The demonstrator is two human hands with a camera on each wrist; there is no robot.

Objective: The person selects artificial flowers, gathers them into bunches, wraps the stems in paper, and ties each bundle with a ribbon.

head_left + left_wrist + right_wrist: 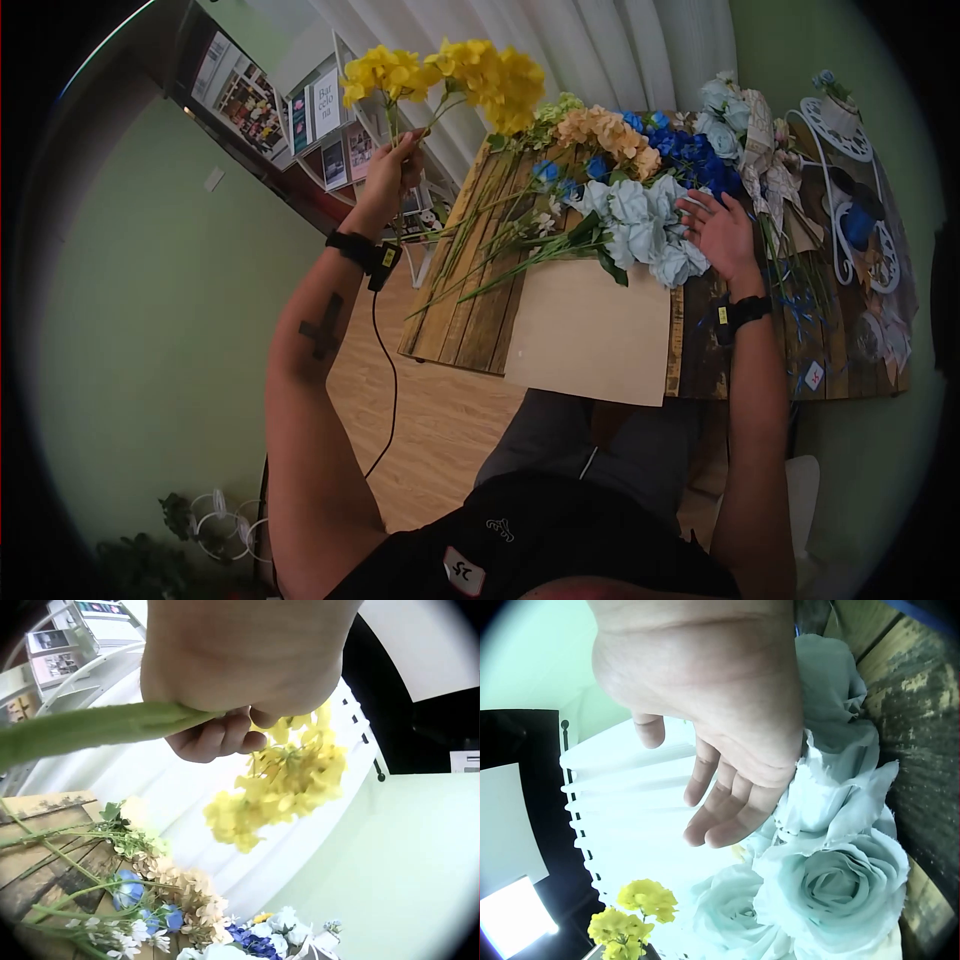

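Observation:
Raised over the table's far left side, my left hand (392, 172) grips the green stems (90, 733) of artificial yellow flowers (490, 85). The blooms stand above the fist against the white curtain. My right hand (722, 238) is beside a bunch of light blue artificial roses (635, 215), palm partly turned up and fingers loosely extended. In the right wrist view its little-finger side overlaps the rose petals (829, 881), and nothing is between the fingers. A sheet of brown paper (590, 330) lies below the roses, reaching past the table's near edge.
On the wooden table (465, 320) lie peach flowers (600, 135), dark blue flowers (700, 160) and loose green stems. A paper-wrapped bouquet (770, 160) and a white metal stand (885, 250) are on the right. Behind hangs a curtain (590, 60); a picture rack (335, 130) stands left.

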